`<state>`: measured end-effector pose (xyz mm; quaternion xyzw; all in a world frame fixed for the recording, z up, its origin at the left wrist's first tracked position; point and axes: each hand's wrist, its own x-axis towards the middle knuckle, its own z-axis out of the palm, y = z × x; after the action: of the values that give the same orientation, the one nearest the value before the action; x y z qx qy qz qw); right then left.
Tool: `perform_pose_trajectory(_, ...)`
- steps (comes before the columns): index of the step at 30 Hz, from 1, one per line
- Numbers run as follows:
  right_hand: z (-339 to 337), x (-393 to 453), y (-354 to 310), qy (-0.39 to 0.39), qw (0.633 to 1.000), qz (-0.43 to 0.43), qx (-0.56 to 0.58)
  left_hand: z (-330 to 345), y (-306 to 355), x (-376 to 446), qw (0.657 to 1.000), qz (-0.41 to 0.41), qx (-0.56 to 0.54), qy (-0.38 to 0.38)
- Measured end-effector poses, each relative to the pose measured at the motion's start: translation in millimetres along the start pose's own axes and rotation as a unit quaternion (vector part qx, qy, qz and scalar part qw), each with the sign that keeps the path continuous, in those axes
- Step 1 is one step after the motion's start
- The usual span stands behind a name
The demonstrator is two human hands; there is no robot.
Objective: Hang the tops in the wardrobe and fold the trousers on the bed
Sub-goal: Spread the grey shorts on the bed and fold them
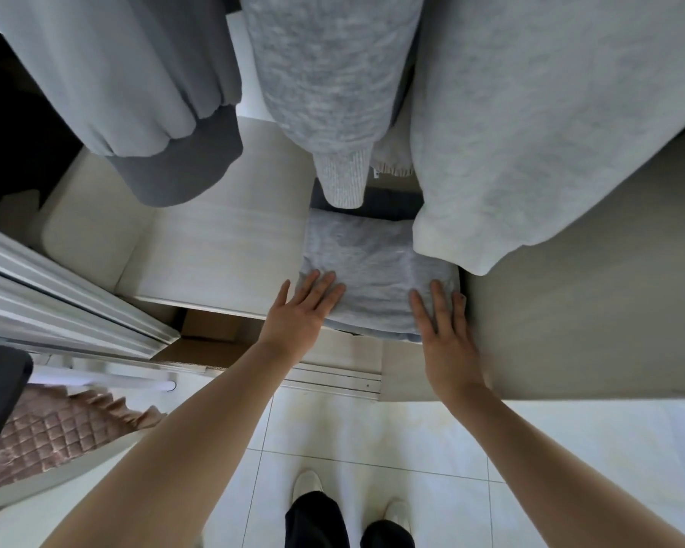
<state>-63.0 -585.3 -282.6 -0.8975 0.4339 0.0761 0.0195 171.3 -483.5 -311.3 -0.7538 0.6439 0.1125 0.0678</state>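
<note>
My left hand point(299, 310) and right hand point(445, 334) lie flat on the folded grey trousers point(372, 270), fingers straight and slightly spread, pinching nothing. The trousers sit on the wardrobe shelf point(214, 251), against its right wall point(570, 310), their front edge hanging a little over the shelf's lip. Grey tops point(325, 73) hang above them. My shoes point(305, 484) stand on the tiled floor point(372, 437).

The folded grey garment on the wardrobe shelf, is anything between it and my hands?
No. Both the left hand and right hand already rest flat on the folded grey garment; the hanging tops above do not come between.
</note>
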Motion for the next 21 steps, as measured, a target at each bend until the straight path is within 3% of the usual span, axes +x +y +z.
perform_pose_trajectory(8, -26.9, -12.8, -8.3, -0.045, 0.998, -0.028, -0.034, -28.3, 30.6, -34.5, 0.991, -0.076, -0.076, -0.080)
perform_pose_trajectory(12, -46.3, -28.5, -9.7, -0.057, 0.997, -0.057, -0.020, -50.2, 36.9, -63.0, 0.966, -0.135, -0.220, -0.031)
perform_pose_trajectory(16, -61.7, -59.1, -10.9, -0.047, 0.990, -0.128, 0.021, -59.3, 52.3, -114.3, 0.908, -0.272, -0.316, 0.042)
perform_pose_trajectory(21, -77.6, -92.8, -8.2, -0.043, 0.965, -0.256, 0.041, -57.3, 127.1, -183.3, 0.778, -0.419, -0.432, 0.178)
